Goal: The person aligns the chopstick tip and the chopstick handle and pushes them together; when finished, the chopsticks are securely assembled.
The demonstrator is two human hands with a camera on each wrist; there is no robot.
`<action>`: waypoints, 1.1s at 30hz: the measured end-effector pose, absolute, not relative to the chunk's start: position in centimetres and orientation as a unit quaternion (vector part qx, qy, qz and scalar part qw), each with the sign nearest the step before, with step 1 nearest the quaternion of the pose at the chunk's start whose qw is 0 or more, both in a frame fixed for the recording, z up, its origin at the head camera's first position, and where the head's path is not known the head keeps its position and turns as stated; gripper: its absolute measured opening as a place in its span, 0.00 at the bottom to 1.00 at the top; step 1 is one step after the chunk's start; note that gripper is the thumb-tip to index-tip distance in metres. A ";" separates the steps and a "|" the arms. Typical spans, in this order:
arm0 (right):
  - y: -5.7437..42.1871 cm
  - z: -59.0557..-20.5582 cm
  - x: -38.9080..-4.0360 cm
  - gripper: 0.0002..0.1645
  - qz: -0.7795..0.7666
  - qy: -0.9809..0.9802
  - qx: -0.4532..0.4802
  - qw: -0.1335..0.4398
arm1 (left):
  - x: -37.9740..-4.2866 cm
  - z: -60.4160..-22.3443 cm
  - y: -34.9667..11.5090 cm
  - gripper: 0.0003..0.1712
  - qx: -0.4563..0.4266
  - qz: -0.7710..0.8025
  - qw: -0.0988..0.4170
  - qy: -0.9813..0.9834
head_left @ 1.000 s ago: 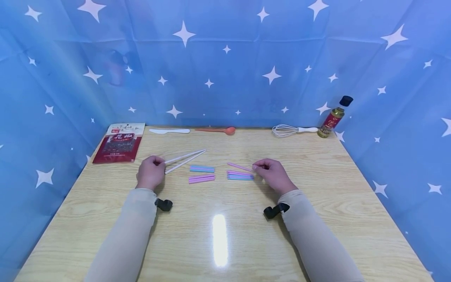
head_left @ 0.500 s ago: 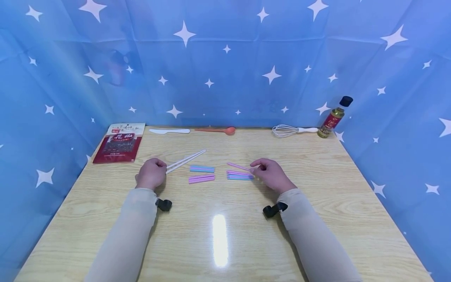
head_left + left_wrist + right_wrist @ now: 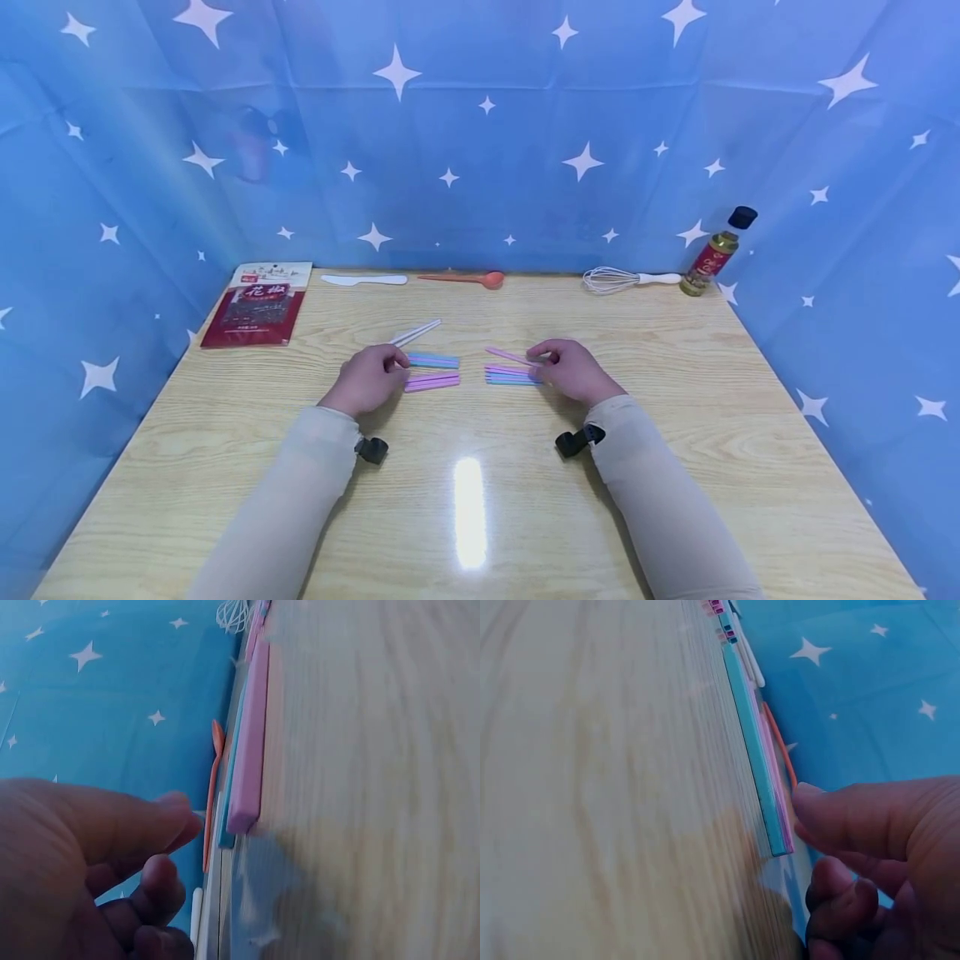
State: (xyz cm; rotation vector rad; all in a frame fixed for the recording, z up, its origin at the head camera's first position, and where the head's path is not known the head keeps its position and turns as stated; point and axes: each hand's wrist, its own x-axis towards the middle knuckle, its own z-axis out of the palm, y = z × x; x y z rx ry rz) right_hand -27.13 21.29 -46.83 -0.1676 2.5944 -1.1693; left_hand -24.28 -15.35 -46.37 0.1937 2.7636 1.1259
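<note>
My left hand (image 3: 369, 379) is at the left ends of two small bundles, the blue sticks (image 3: 435, 361) and the pink sticks (image 3: 432, 382). Its fingers are loosely curled and nothing shows between them in the left wrist view. Behind it lie two thin white sticks like chopsticks (image 3: 422, 331), their near ends hidden by the hand. My right hand (image 3: 572, 371) is around the right end of a lone pink stick (image 3: 508, 356), thumb and forefinger spread apart. A pink and blue bundle (image 3: 510, 376) lies just in front, its right end overlapped by the thumb.
Along the back edge lie a white knife (image 3: 365, 280), an orange spoon (image 3: 491, 280) and a whisk (image 3: 609, 279). An oil bottle (image 3: 708, 260) stands at the back right. A red spice packet (image 3: 255, 308) lies at the back left. A starry blue curtain (image 3: 510, 200) surrounds the table.
The left hand has closed the white sticks together, let go of them and moved right to the coloured bundles. The right hand's thumb and forefinger have parted around the lone pink stick.
</note>
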 end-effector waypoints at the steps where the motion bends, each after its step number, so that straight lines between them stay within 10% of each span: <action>1: 21.3 -46.8 -27.1 0.16 -0.409 0.899 -0.058 0.145 | -24.2 -46.4 -15.1 0.08 0.071 0.376 0.081 0.920; 33: 20.7 -47.1 -26.9 0.05 -0.377 0.916 -0.063 0.124 | -23.9 -46.4 -14.4 0.07 0.090 0.345 0.105 0.928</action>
